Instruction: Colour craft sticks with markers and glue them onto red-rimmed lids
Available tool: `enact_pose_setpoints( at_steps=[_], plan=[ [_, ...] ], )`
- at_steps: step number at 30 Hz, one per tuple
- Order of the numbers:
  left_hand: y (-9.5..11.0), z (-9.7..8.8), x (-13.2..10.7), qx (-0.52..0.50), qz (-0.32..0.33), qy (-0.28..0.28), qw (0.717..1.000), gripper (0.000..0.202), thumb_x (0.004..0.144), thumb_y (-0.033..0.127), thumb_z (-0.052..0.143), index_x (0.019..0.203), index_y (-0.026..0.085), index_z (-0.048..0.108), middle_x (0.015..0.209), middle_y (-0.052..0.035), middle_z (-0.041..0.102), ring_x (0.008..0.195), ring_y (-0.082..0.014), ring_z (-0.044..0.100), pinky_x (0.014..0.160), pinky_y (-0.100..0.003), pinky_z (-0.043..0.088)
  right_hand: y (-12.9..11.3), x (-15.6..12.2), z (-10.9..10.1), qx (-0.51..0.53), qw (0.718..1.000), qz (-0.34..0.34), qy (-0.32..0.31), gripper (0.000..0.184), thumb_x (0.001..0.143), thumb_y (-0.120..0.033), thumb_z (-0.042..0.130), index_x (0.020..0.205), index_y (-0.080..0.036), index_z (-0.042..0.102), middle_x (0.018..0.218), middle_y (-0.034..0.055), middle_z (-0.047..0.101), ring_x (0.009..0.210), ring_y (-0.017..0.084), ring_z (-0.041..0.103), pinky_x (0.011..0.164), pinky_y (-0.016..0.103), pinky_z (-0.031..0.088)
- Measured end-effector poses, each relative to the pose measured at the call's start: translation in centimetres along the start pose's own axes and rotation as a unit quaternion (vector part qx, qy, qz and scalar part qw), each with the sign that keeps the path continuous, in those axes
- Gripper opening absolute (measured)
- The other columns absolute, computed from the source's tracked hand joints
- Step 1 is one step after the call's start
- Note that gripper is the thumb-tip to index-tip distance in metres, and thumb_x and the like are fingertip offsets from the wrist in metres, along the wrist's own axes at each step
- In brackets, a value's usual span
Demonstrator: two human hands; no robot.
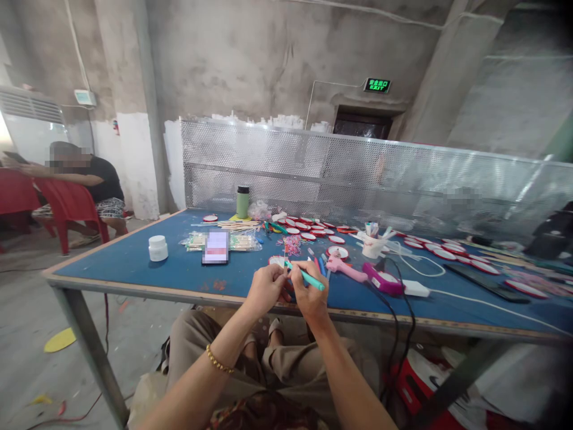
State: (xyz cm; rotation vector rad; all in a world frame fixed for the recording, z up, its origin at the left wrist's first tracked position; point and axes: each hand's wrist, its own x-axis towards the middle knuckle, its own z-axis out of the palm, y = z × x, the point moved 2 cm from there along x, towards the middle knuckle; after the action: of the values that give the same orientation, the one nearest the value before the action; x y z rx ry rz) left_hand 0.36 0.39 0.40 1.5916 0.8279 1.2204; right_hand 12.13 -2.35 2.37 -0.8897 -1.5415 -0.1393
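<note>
My right hand is closed around a teal pen, its tip end pointing left toward my other hand. My left hand is pinched shut on a thin, light stick that stands up from the fingertips; its lower end is hidden. Pen tip and stick are close together, but whether they touch I cannot tell. Just beyond my left fingers lies a round white disc with a red rim, partly covered by the hand. A heap of pink rubber bands or loops lies behind it.
A phone stands on packed sticks, with a white jar to its left. Right of my hands are a pink glue gun, a purple device, cables and a cup of pens. Several red-rimmed discs lie behind. A person sits far left.
</note>
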Motion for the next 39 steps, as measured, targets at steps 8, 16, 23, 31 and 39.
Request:
enact_pose_setpoints(
  at_steps=[8, 16, 23, 31, 39],
  plan=[
    [-0.18, -0.06, 0.16, 0.007, 0.003, 0.003, 1.0, 0.02, 0.085, 0.034, 0.053, 0.07, 0.019, 0.051, 0.049, 0.0016, 0.061, 0.044, -0.0161, 0.064, 0.04, -0.021, 0.048, -0.01, 0.02, 0.04, -0.003, 1.0, -0.004, -0.005, 0.016, 0.093, -0.026, 0.05, 0.084, -0.021, 0.062, 0.07, 0.0007, 0.067, 0.063, 0.015, 0.064, 0.06, 0.026, 0.051],
    [-0.14, -0.02, 0.13, 0.004, 0.003, -0.003, 1.0, 0.029, 0.086, 0.045, 0.054, 0.072, 0.019, 0.052, 0.055, 0.0003, 0.064, 0.047, -0.0162, 0.066, 0.04, -0.021, 0.049, 0.12, -0.14, -0.06, -0.005, 1.0, 0.007, 0.02, 0.018, 0.094, -0.028, 0.05, 0.083, -0.02, 0.062, 0.068, 0.0002, 0.065, 0.057, 0.013, 0.06, 0.058, 0.026, 0.05],
    [-0.16, -0.07, 0.08, 0.005, 0.005, -0.002, 1.0, 0.031, 0.086, 0.046, 0.054, 0.071, 0.02, 0.051, 0.051, 0.0011, 0.062, 0.046, -0.0167, 0.065, 0.041, -0.022, 0.049, -0.02, -0.14, -0.05, -0.009, 1.0, 0.002, 0.012, 0.018, 0.094, -0.028, 0.05, 0.083, -0.02, 0.062, 0.068, 0.0008, 0.066, 0.058, 0.014, 0.06, 0.058, 0.026, 0.05],
    [-0.02, -0.1, 0.01, -0.001, 0.001, -0.004, 1.0, 0.031, 0.087, 0.047, 0.053, 0.072, 0.02, 0.051, 0.05, 0.0013, 0.062, 0.046, -0.017, 0.065, 0.041, -0.023, 0.049, 0.08, -0.15, -0.08, -0.009, 1.0, 0.01, 0.015, 0.017, 0.094, -0.029, 0.051, 0.083, -0.02, 0.061, 0.068, 0.0007, 0.065, 0.058, 0.014, 0.06, 0.058, 0.026, 0.05],
    [0.24, -0.04, -0.07, -0.013, -0.006, -0.002, 1.0, 0.03, 0.085, 0.046, 0.055, 0.071, 0.02, 0.051, 0.052, 0.0014, 0.062, 0.046, -0.017, 0.066, 0.04, -0.023, 0.049, 0.0, -0.09, -0.06, -0.01, 1.0, 0.015, 0.019, 0.016, 0.093, -0.028, 0.052, 0.082, -0.02, 0.061, 0.068, 0.0004, 0.066, 0.058, 0.014, 0.06, 0.058, 0.026, 0.05]
  ],
)
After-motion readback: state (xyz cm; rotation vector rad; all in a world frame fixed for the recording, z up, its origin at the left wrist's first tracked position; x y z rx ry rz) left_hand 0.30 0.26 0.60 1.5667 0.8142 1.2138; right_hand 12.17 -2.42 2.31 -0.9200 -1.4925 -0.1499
